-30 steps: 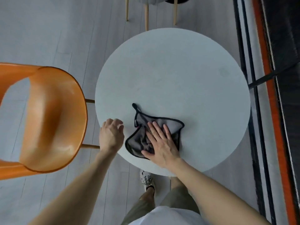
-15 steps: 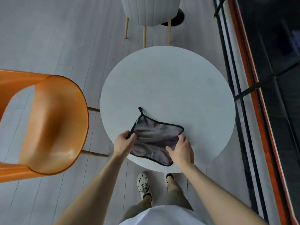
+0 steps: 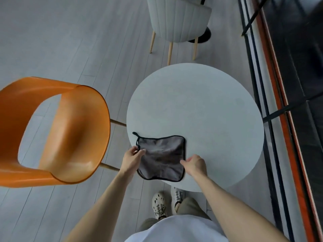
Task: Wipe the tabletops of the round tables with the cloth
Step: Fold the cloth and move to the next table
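Observation:
A grey cloth [image 3: 161,157] with black edging and a small loop at its far-left corner lies spread nearly flat at the near-left part of the round pale-grey table [image 3: 206,109]. Its near edge hangs slightly over the table's rim. My left hand [image 3: 132,158] pinches the cloth's left edge just below the loop. My right hand [image 3: 194,165] pinches the cloth's right edge near its lower corner. Both hands hold the cloth stretched between them.
An orange plastic chair [image 3: 57,131] stands close to the table's left side. A pale-grey upholstered chair [image 3: 178,20] on wooden legs stands beyond the table. A black and orange railing [image 3: 283,109] runs along the right. My feet [image 3: 166,203] are under the near rim.
The cloth was bunched under my flat right hand while my left hand rested on the table rim. Both hands have since taken its side edges and spread it out flat.

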{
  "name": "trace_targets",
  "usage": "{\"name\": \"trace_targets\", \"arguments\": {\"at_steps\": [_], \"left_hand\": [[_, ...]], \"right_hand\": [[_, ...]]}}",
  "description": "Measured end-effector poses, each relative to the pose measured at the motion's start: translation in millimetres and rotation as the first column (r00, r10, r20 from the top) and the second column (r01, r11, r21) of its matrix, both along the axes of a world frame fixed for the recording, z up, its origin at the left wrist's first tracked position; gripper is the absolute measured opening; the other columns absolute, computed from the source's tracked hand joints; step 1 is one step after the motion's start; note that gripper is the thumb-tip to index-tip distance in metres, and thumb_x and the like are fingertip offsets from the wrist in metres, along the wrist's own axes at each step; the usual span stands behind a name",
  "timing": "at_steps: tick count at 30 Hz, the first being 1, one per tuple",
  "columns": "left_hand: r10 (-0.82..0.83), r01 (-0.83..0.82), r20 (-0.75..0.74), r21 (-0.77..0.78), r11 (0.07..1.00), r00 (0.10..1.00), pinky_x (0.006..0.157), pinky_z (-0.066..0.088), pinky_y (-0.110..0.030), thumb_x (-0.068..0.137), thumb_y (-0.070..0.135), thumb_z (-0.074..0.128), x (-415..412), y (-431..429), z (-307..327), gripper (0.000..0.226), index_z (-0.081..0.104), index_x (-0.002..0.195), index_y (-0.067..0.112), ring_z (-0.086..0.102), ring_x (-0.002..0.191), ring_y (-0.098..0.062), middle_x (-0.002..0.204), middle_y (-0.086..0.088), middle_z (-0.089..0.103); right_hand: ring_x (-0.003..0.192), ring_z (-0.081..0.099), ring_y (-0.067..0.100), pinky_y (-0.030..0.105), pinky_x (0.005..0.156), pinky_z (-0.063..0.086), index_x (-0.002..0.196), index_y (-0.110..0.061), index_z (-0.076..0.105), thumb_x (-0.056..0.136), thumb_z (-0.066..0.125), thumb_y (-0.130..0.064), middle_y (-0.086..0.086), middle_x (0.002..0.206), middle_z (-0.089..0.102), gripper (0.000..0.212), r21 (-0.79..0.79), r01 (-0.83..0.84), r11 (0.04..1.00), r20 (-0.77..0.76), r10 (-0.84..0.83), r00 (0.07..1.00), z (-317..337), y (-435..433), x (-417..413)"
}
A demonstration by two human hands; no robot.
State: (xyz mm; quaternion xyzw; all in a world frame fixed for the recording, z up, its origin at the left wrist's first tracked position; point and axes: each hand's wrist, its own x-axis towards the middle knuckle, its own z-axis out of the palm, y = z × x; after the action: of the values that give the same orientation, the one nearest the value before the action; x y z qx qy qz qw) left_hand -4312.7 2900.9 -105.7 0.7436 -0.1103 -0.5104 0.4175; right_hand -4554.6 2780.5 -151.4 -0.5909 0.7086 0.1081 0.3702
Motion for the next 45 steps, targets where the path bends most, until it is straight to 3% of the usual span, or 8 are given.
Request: {"name": "trace_targets", "arguments": {"at_steps": [6,15,21,26,29,34,41,45], "left_hand": [[-0.056,0.052,0.11,0.034,0.998,0.992,0.086,0.06,-0.051,0.098,0.035,0.068,13.1,-16.4,6.9,0.015,0.071,0.105,0.022,0.073,0.101,-0.036,0.101,-0.009,0.078],[-0.197,0.18,0.508,0.083,0.98,0.839,0.072,0.06,-0.033,0.097,0.032,0.073,64.0,-91.7,34.9,0.015,0.076,0.105,0.02,0.072,0.087,-0.01,0.093,0.009,0.077],[-0.222,0.278,0.582,-0.008,0.96,0.782,0.085,0.063,-0.035,0.095,0.047,0.075,127.6,-191.5,49.5,0.03,0.077,0.109,0.02,0.072,0.096,-0.011,0.106,0.008,0.075],[-0.352,0.485,0.498,-0.165,0.859,0.793,0.085,0.051,-0.011,0.095,0.022,0.076,173.1,-294.2,53.3,0.022,0.073,0.082,0.005,0.069,0.107,0.005,0.134,0.016,0.069],[-0.452,0.557,0.38,-0.236,0.796,0.807,0.095,0.051,-0.027,0.091,0.02,0.079,188.3,-341.7,71.2,0.021,0.073,0.071,0.017,0.07,0.114,0.001,0.11,0.014,0.08],[-0.514,0.653,0.423,-0.319,0.687,0.747,0.057,0.05,-0.026,0.09,0.034,0.084,185.8,-390.7,108.1,0.024,0.071,0.082,0.015,0.059,0.066,-0.011,0.069,0.009,0.065],[-0.648,0.918,0.675,-0.113,0.381,0.352,0.076,0.056,-0.027,0.081,0.034,0.089,147.4,-399.2,117.7,0.041,0.071,0.118,0.03,0.072,0.087,-0.006,0.108,0.021,0.072],[-0.676,0.979,0.722,-0.01,0.203,0.148,0.074,0.06,-0.028,0.085,0.036,0.082,119.8,-357.3,125.9,0.043,0.068,0.126,0.039,0.069,0.092,-0.005,0.123,0.024,0.068]], "right_hand": [[0.11,0.077,0.035,0.037,0.085,0.06,0.11,-0.005,0.076,0.091,0.081,-0.031,0.019,0.116,0.079,0.033,-0.017,-0.101,0.995,-0.003,0.101,0.995,-3.9,-11.7,26.1],[0.072,0.065,0.028,0.035,0.064,0.051,0.081,-0.018,0.059,0.085,0.079,-0.029,-0.003,0.072,0.068,0.023,-0.067,0.172,0.983,0.382,-0.134,0.915,25.5,-84.4,36.0],[0.053,0.063,0.02,0.028,0.056,0.053,0.127,-0.04,0.066,0.093,0.08,-0.013,0.007,0.092,0.079,0.046,-0.08,0.395,0.915,0.634,-0.258,0.729,65.0,-152.3,55.3],[0.06,0.077,0.025,0.022,0.06,0.052,0.109,-0.032,0.082,0.094,0.083,-0.012,0.005,0.11,0.082,0.025,-0.138,0.555,0.821,0.589,-0.382,0.712,90.5,-172.8,66.3],[0.071,0.08,0.024,0.026,0.061,0.05,0.101,-0.03,0.082,0.093,0.084,-0.017,-0.004,0.1,0.083,0.015,-0.129,0.624,0.77,0.553,-0.467,0.69,113.0,-165.9,77.1],[0.093,0.073,0.006,0.03,0.085,0.054,0.093,-0.028,0.072,0.097,0.075,-0.024,-0.017,0.104,0.073,0.007,-0.24,0.622,0.745,0.465,-0.474,0.748,141.7,-149.0,105.3],[0.076,0.082,0.027,0.055,0.089,0.067,0.09,-0.005,0.067,0.092,0.076,-0.025,0.01,0.087,0.08,0.021,0.035,0.851,0.524,0.589,-0.699,0.406,156.6,-138.7,121.3],[0.081,0.079,0.029,0.059,0.093,0.064,0.088,-0.003,0.064,0.08,0.07,-0.041,0.008,0.081,0.074,0.039,0.064,0.829,0.556,0.611,-0.678,0.407,152.5,-136.0,145.8]]}}
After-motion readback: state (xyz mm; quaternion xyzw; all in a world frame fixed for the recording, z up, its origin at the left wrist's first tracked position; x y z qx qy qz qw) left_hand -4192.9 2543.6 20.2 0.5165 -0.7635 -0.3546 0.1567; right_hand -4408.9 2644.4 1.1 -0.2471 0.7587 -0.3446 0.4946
